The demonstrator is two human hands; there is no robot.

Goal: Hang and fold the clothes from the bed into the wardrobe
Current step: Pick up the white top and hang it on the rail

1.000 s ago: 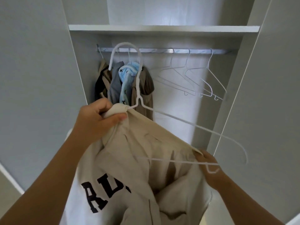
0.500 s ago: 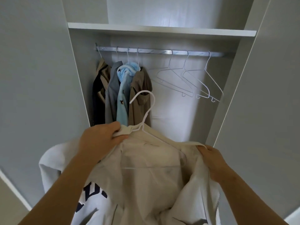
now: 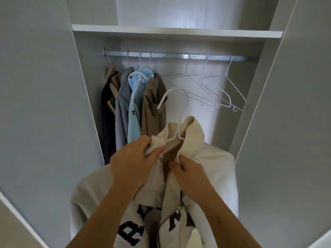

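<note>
A cream jacket (image 3: 215, 169) with dark letters on its front hangs on a white wire hanger (image 3: 176, 111), whose hook sticks up out of the collar in front of the open wardrobe. My left hand (image 3: 132, 161) grips the left side of the collar. My right hand (image 3: 188, 174) pinches the right front edge just below the collar. The hanger's shoulders are hidden inside the jacket. The hook sits well below the metal rail (image 3: 175, 56).
Several garments (image 3: 132, 108) in black, grey, light blue and brown hang at the rail's left end. Three empty white hangers (image 3: 211, 88) hang to the right. A shelf (image 3: 177, 31) runs above the rail. Open doors (image 3: 35, 104) flank both sides.
The jacket has been pulled over the hanger and raised. My right hand moved from the jacket's right shoulder in to the front edge by the collar; the lettered front now faces me.
</note>
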